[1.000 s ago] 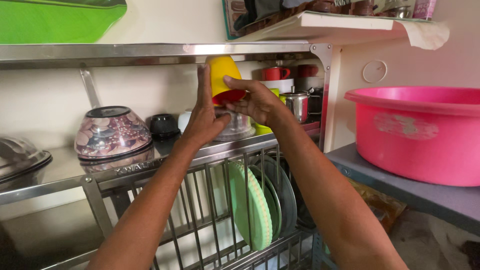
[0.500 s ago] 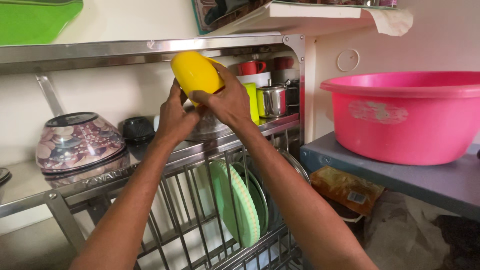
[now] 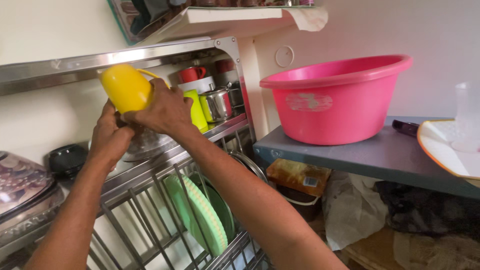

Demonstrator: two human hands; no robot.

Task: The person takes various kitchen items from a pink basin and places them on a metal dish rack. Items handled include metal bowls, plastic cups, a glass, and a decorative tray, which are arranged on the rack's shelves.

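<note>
Both my hands are raised in front of a steel dish rack (image 3: pixel 150 175). My right hand (image 3: pixel 162 110) grips a yellow plastic mug (image 3: pixel 126 87), tilted with its base toward the upper left. My left hand (image 3: pixel 112 135) is just below it, fingers curled against the mug's lower end and over a steel bowl (image 3: pixel 147 142) on the rack's shelf. Whether the left hand truly grips the mug is unclear.
A lime-green cup (image 3: pixel 196 109), a steel pot (image 3: pixel 216 103) and a red mug (image 3: pixel 190 74) stand on the shelf. Green plates (image 3: pixel 197 215) sit upright in the rack below. A large pink tub (image 3: pixel 340 97) rests on a grey counter (image 3: pixel 380 160) at right. A patterned lidded pot (image 3: pixel 20 182) is at left.
The camera has swung right. My hands have brought the yellow mug off the shelf and tilted it toward me; a second ago the right hand was reaching in beside a red item.
</note>
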